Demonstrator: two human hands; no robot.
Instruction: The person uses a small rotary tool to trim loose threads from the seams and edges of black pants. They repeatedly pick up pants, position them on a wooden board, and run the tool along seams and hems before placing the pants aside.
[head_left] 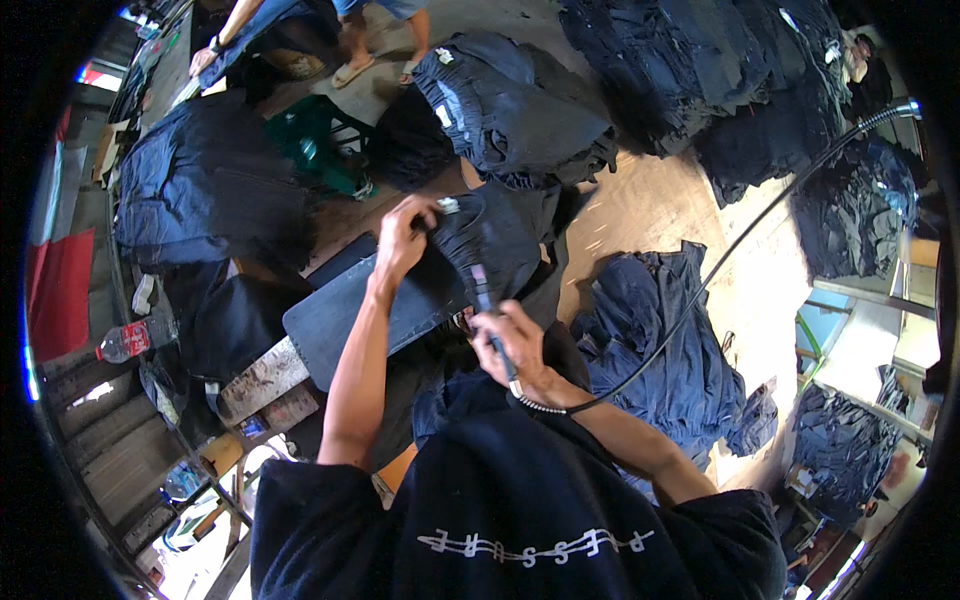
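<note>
My left hand [403, 236] is closed on the gathered waistband of a dark garment [495, 225], beside a small white label. Part of the garment lies over a dark flat board [345, 325] in front of me. My right hand [513, 345] is wrapped round a slim dark handheld tool [482, 290], whose tip points up at the garment's waistband. From the tool's lower end, a metal spring sleeve leads into a long black cable [700, 290] that arcs to the upper right. The tool's tip is blurred, so I cannot tell whether it touches the cloth.
Beyond the board is a pile of dark elastic-waist garments [520, 110], with a green plastic stool [318, 145] beside it. More dark clothes [215, 185] are heaped at left, and blue-black ones [655, 345] at right. A plastic bottle [128, 340] lies left. Another person's legs [358, 45] show at the top.
</note>
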